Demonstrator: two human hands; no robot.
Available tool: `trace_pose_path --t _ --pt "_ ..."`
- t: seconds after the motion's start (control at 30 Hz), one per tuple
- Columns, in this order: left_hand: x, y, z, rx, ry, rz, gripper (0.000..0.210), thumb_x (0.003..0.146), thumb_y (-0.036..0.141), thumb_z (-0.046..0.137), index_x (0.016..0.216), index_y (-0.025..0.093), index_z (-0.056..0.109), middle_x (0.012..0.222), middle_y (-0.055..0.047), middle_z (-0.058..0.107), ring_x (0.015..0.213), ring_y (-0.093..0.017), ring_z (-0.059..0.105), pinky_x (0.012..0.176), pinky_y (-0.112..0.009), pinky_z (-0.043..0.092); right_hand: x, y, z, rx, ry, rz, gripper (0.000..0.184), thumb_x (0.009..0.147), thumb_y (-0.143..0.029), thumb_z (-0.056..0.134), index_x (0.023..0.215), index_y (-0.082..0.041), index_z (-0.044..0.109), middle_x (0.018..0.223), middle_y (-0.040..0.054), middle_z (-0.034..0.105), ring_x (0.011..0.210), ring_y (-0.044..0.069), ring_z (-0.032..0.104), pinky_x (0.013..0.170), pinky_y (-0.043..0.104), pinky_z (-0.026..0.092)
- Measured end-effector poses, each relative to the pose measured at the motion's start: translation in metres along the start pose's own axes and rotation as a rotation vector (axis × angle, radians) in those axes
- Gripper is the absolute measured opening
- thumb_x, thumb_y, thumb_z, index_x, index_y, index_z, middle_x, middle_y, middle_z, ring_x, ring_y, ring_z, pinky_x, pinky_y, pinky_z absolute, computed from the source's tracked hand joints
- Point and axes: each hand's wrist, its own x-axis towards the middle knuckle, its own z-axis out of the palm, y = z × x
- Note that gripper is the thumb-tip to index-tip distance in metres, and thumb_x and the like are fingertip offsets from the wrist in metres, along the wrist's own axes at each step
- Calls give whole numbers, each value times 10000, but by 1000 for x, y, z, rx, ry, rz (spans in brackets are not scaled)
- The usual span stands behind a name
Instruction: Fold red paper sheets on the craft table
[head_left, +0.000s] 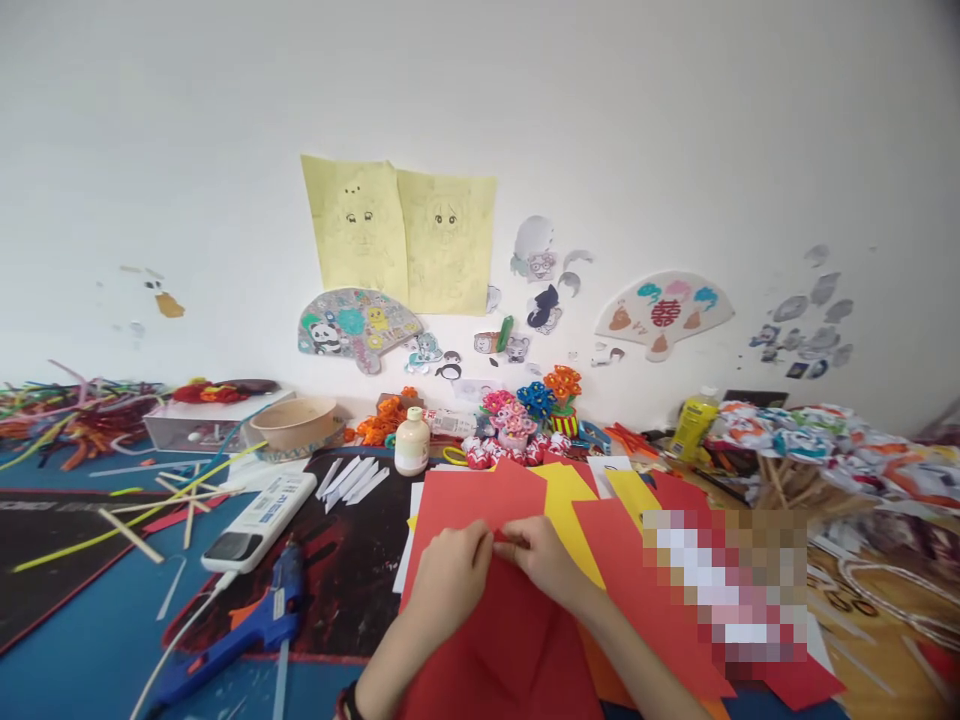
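While both hands meet near the front edge of the worktop [90,640], the left hand [450,580] and right hand [544,560] pinch a small red paper piece [504,538] between their fingertips, held just above a red sheet [480,500]. The work looks early: the piece seems only partly folded, and the yellow sheet [566,500] beside it lies flat. A blue glue gun [247,625] rests untouched toward the front left.

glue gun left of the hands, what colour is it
Blue with orange trim, the glue gun lies on the mat; the head view, the only one, shows it.
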Motion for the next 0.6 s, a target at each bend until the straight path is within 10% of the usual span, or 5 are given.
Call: trace_pose_path --t 0.6 --pt "-1 14 6 -367 -2 5 215 798 203 404 594 187 338 536 43 387 534 -102 351 543 -241 200 -8 -6 -14 196 135 4 501 811 -470 606 491 -195 337 543 -53 256 543 102 258 517 257 179"
